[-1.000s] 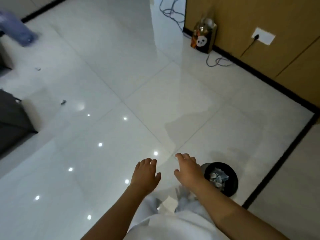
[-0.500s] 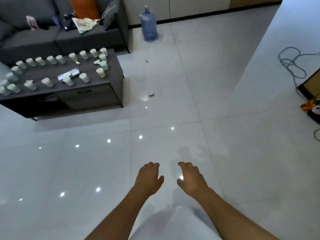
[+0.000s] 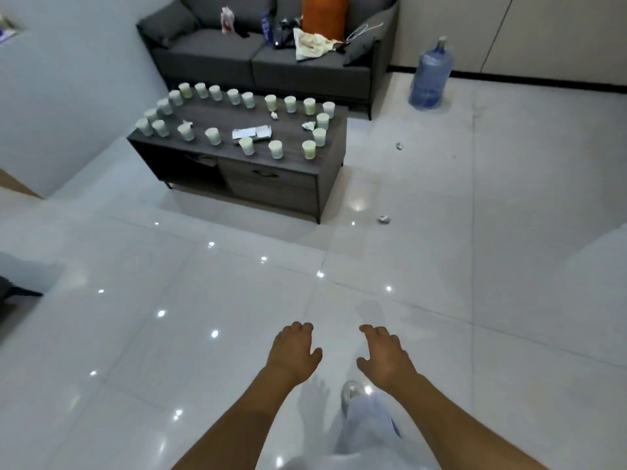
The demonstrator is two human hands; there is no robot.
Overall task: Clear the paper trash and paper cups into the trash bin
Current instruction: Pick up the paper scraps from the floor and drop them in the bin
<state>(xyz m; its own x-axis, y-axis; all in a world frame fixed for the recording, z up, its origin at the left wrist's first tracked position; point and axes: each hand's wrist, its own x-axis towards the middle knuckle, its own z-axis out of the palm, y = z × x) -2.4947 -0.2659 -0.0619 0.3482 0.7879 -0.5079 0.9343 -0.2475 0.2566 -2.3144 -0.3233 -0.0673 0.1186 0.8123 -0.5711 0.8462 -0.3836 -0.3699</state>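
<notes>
Both hands are held out low over the floor [image 3: 169, 334], the left hand [image 3: 293, 354] and the right hand [image 3: 385, 356] palm-down with fingers relaxed and holding nothing. Far ahead, many paper cups [image 3: 275, 149] ring the dark desk [image 3: 271, 184], with crumpled paper [image 3: 308, 125] among them and two scraps [image 3: 384, 218] on the floor beside it.

Bare floor [image 3: 237, 317] ahead; paper cups [image 3: 247, 145] crowd coffee table [image 3: 271, 184] edges, middle freer.
</notes>
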